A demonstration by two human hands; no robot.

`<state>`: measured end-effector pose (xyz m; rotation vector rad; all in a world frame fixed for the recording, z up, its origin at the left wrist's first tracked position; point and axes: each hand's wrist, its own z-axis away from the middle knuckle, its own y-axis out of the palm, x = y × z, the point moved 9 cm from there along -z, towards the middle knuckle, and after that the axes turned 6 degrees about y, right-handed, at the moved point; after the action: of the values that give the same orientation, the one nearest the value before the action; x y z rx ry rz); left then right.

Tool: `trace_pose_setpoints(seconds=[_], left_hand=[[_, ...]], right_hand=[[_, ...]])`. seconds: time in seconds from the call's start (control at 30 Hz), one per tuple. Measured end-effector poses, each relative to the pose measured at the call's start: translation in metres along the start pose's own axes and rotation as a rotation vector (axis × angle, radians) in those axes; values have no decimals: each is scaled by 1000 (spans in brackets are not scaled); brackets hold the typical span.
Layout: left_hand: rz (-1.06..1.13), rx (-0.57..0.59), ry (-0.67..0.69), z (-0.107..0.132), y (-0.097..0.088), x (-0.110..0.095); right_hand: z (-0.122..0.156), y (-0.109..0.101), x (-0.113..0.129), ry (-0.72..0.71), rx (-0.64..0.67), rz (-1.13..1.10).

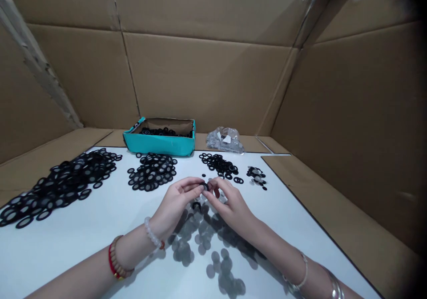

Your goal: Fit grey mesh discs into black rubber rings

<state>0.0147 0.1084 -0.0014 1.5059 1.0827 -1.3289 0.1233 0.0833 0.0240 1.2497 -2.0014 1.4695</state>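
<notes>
My left hand (176, 201) and my right hand (231, 208) meet above the white table (56, 250), their fingertips pinching a small black rubber ring (205, 186) between them. Flat grey mesh discs (203, 233) lie scattered below my hands, and a single black ring (196, 206) rests among them. Several heaps of black rings, many with grey mesh centres, spread across the table beyond my fingers. The nearest heap (218, 164) lies just past my right fingertips.
A teal box (160, 144) holding black rings stands at the table's far edge, with a clear plastic bag (225, 140) of grey pieces to its right. Corrugated cardboard panels (200, 81) wall the back and sides. The table's right edge runs diagonally down the view.
</notes>
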Motion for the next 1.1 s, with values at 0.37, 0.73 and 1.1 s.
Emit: trace_pose_setpoints(seconds=[0.37,0.73,1.1], left_hand=[[-811,243,534,2,9,-50],[-668,168,487,1,7,-50],[-257,236,19,-6,2,-22]], right_hand=[[-4,-3,8,-105,93,91],[-1,-4,13,-133,59,101],[-7,-13,5,-2,73,-90]])
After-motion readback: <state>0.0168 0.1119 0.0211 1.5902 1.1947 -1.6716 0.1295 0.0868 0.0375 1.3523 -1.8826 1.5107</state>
